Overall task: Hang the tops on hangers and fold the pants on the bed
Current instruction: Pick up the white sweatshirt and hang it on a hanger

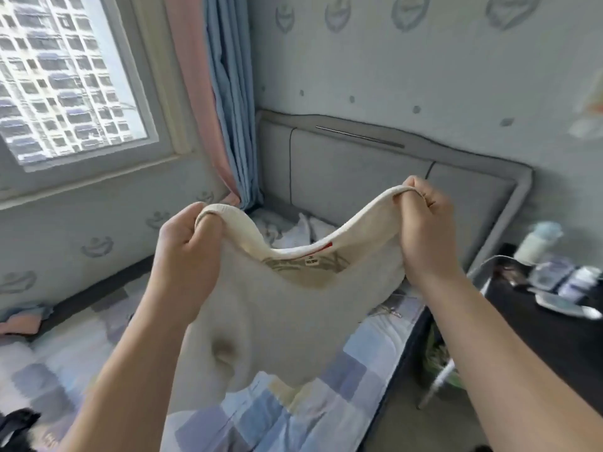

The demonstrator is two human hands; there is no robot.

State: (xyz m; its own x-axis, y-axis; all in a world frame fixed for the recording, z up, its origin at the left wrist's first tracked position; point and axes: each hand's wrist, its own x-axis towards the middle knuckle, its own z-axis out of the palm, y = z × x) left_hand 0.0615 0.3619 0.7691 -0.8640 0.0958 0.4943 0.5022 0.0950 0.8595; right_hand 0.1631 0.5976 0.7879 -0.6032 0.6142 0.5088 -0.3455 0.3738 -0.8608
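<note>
- Cream top point(277, 308), head view: it is held up in the air over the bed point(261, 415), in the middle of the scene. Its body hangs down toward the patchwork cover. It is not on a hanger.
- Neckline point(293, 247): stretched wide between the two hands and sagging in the middle. A small label point(311, 261) shows inside the back of the collar.
- Hangers: none in view. Judgement: the hanging of this top is not yet done. The opened neck looks like preparation for a hanger, which would have to come from outside the frame.
- Other clothing: a pink and blue bundle point(23, 318) lies at the left edge of the scene, by the wall. A dark item point(16, 425) lies at the near left corner. Whether either is a top or pants cannot be told.
- Pants: no folded pair shows on the visible part of the bed. Judgement: most of the task remains.
- Left hand point(186, 246): fingers curled over the left side of the collar rim, gripping it. The forearm rises from the near left.
- Right hand point(424, 223): closed round the right side of the rim, held a little higher than the left. The forearm rises from the near right.
- Surroundings: grey headboard point(359, 177) at the far end, curtain point(228, 93) and window point(75, 76) at the far left, dark side table point(548, 331) with bottles at the right.
</note>
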